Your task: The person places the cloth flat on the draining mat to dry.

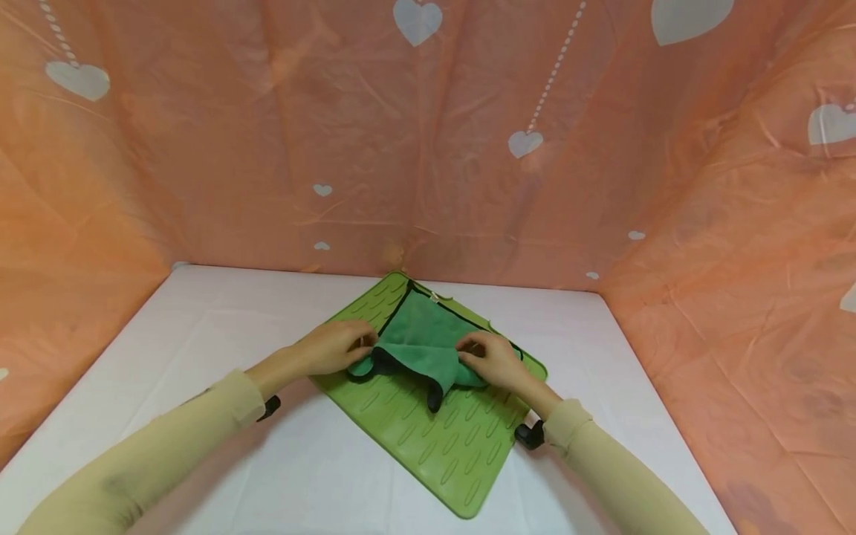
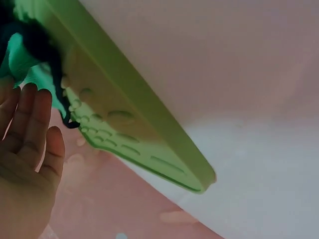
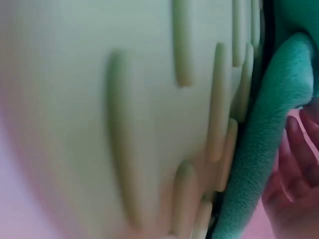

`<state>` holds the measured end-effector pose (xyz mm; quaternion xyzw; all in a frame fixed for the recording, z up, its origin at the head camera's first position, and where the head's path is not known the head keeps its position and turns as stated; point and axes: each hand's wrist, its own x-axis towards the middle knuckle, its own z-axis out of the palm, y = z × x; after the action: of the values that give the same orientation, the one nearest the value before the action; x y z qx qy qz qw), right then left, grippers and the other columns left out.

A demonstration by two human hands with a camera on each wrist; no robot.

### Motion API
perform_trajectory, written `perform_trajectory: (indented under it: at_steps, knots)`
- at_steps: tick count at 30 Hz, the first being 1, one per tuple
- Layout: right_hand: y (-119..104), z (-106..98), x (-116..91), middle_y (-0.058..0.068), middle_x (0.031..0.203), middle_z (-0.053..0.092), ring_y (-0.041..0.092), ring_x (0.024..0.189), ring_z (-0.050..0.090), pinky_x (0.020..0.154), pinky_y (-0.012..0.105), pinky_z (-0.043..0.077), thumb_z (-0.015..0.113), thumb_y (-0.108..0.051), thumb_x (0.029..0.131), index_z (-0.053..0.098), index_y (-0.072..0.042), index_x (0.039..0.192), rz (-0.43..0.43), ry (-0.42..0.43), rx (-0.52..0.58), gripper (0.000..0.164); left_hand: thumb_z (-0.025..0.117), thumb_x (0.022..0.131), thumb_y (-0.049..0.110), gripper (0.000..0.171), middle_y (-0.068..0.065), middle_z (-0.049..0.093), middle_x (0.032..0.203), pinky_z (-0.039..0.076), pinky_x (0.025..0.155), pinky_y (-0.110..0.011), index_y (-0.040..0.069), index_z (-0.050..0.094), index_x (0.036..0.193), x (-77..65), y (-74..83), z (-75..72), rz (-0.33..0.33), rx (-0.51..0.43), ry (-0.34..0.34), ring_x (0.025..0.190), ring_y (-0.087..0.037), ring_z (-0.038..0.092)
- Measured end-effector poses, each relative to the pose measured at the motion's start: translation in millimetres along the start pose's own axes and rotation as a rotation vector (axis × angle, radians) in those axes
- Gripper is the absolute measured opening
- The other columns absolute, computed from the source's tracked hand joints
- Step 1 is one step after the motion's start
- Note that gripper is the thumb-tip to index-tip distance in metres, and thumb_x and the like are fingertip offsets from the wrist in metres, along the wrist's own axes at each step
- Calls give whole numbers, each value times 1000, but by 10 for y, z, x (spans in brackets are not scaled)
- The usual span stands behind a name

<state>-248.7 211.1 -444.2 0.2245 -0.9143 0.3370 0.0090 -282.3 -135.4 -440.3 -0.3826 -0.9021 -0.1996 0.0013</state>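
Observation:
A green fluffy cloth (image 1: 428, 319) with black edging lies partly spread over a lime-green ribbed mat (image 1: 461, 483). Its near part is lifted into a fold, and one black-edged corner hangs down in the middle. My left hand (image 1: 339, 346) pinches the fold on the left, thumb and fingertips together. On the other side, my right hand (image 1: 493, 360) pinches the same fold between thumb and fingers. In the right wrist view the cloth (image 3: 264, 124) bulges in a thick roll beside the fingers. The left wrist view shows dark edging close to the left hand (image 2: 30, 144).
The mat lies turned at an angle on a white-covered table (image 1: 301, 475). An orange curtain (image 1: 374, 148) with pale hearts stands behind the table and along both sides. A small light tag (image 1: 435, 297) shows at the cloth's far edge.

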Motion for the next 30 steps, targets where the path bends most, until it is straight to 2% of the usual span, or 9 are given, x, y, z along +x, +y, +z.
perform_trajectory:
  at_steps: [6,11,17,23,26,30]
  knots:
    - [-60,-61,-194,3,106,71,18,90,68,74,31,59,76,-10,96,75,-9,110,-112,127,18,14,74,98,14,12,6,67,102,54,72,-27,15,70,109,-178,4,-50,6,-43,50,87,-9,63]
    - [-81,-32,-401,1,98,70,12,82,67,68,29,58,80,-5,91,75,-10,103,-217,164,9,14,76,97,11,11,8,66,100,56,75,-27,17,70,105,-345,30,-47,25,-75,58,89,-9,64]
    - [-78,57,-587,0,96,70,11,81,67,66,27,58,84,-2,87,74,-11,101,-331,70,50,19,79,93,11,13,7,68,101,58,77,-31,16,72,102,-445,77,-24,119,-63,39,90,-12,67]
    - [-195,135,-561,5,103,72,19,88,70,73,29,60,86,-12,87,72,-10,110,-393,-20,23,26,82,92,20,15,8,67,104,57,81,-34,18,74,104,-436,80,9,121,-12,1,93,-13,67]
    - [-269,172,-502,3,108,72,19,95,69,81,30,59,86,-18,88,72,-11,115,-380,-54,3,32,83,90,22,17,8,67,104,57,82,-34,18,74,105,-408,67,38,128,8,-7,94,-13,66]
    - [-359,218,-416,0,115,71,17,104,67,89,31,57,84,-24,90,71,-15,122,-298,-131,1,36,85,89,23,20,8,67,103,57,84,-35,18,74,104,-380,58,75,142,33,-13,95,-13,66]
